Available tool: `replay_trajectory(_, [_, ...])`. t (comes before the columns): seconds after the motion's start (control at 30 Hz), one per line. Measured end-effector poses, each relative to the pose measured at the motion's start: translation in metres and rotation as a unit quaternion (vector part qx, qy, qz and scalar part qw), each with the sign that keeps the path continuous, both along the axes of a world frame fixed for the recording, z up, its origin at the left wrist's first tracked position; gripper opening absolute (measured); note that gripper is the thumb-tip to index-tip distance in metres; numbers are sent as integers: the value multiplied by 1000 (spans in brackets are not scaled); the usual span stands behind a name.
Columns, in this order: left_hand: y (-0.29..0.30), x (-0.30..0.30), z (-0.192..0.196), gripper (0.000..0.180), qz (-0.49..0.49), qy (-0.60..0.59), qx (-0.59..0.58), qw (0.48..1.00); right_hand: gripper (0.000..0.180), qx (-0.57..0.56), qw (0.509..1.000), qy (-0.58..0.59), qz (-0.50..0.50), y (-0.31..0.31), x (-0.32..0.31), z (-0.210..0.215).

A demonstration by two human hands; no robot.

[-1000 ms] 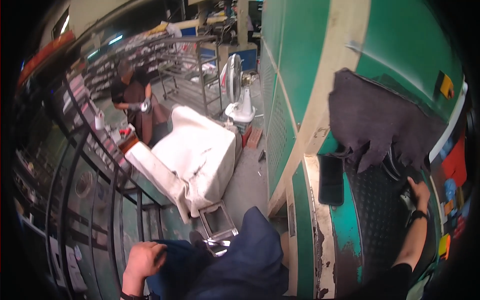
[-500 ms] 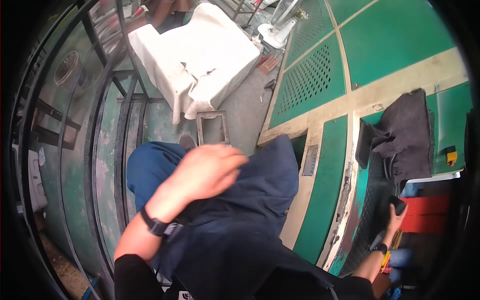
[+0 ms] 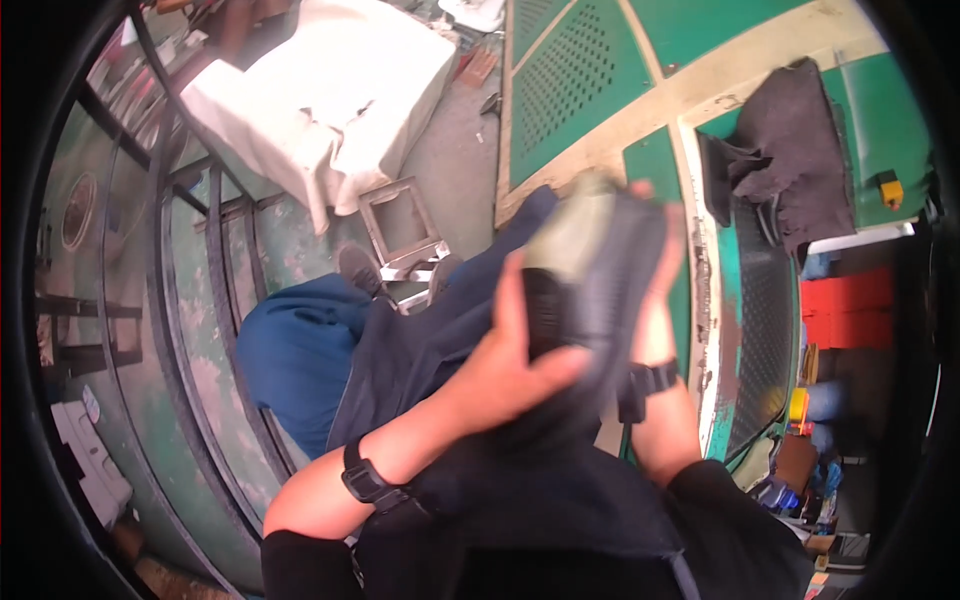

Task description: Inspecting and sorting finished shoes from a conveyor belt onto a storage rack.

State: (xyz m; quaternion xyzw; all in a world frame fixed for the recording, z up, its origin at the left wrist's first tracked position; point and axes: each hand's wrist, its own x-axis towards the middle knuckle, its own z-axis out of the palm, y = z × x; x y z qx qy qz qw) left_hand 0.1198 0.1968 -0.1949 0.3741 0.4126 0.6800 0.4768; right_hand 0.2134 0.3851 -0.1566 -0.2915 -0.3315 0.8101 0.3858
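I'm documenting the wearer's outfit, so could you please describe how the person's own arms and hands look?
The left hand and right hand are bare, without gloves. Each wrist has a black strap with a dark, boxy unit; the black sleeves stop near the elbows.

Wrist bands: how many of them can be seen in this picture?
2: the left-wrist band and the right-wrist band, both black. I see no others.

Blurred shoe [image 3: 600, 280]: matt, dark, rubbery-looking part, smoother pale green part. Textured black mat [image 3: 762, 330] covers the surface [image 3: 727, 280], whose left edge looks chipped and peeling; matt dark cloth [image 3: 800, 150], rough-edged, drapes its far end. White cloth [image 3: 330, 90], wrinkled; perforated green panel [image 3: 575, 75], smooth.
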Motion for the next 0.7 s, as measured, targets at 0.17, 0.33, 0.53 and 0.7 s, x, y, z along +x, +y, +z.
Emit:
replay_trajectory(0.17, [-49,-6,-75,78,32,-346,-203,915,39,-179,968,-91,148,-2,-19,-151])
replay_trajectory(0.33, [-60,-8,-102,54,23,-520,-242,819,37,-222,948,-127,187,-10,-35,-178])
replay_trajectory(0.53, [-57,-27,-115,56,23,-544,-217,810,34,-224,946,-146,183,-4,-52,-187])
replay_trajectory(0.7, [-54,-34,-102,68,53,-475,-197,856,31,-203,951,-125,197,-7,-55,-170])
